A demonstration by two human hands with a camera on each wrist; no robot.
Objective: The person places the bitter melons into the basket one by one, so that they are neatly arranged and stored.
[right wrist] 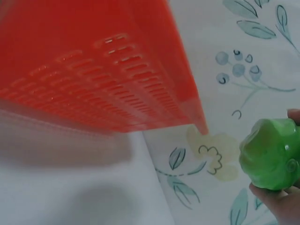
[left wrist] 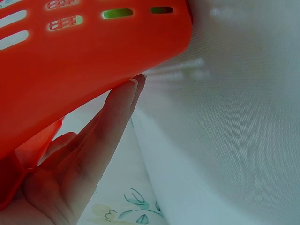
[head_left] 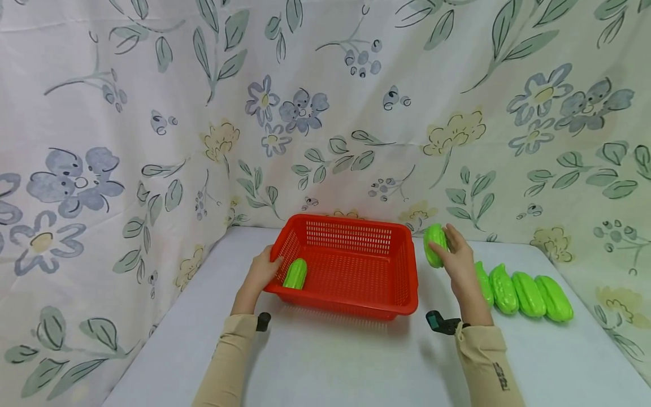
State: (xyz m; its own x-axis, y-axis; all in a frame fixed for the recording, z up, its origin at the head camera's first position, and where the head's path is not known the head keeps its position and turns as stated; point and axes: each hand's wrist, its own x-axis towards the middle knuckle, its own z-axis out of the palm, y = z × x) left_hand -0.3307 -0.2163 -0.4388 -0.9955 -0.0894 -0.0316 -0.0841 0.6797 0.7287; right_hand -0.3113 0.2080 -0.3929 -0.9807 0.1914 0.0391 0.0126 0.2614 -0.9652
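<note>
My left hand (head_left: pixel 261 270) grips the left rim of a red plastic basket (head_left: pixel 342 301) with slotted walls; in the left wrist view its fingers (left wrist: pixel 110 126) reach along the underside of the basket. Inside, against the left wall, lies a green ridged gourd (head_left: pixel 295 274). Just beyond the basket's right side, my right hand (head_left: pixel 458 257) holds another shiny green gourd (head_left: pixel 434 245) upright between thumb and fingers, raised off the table. The right wrist view shows that gourd's lumpy end (right wrist: pixel 267 154) at its right edge.
Several more green gourds (head_left: pixel 529 295) lie side by side on the white table (head_left: pixel 335 362) to the right, partly behind my right forearm. A floral curtain (head_left: pixel 346 169) hangs along the back and sides of the table.
</note>
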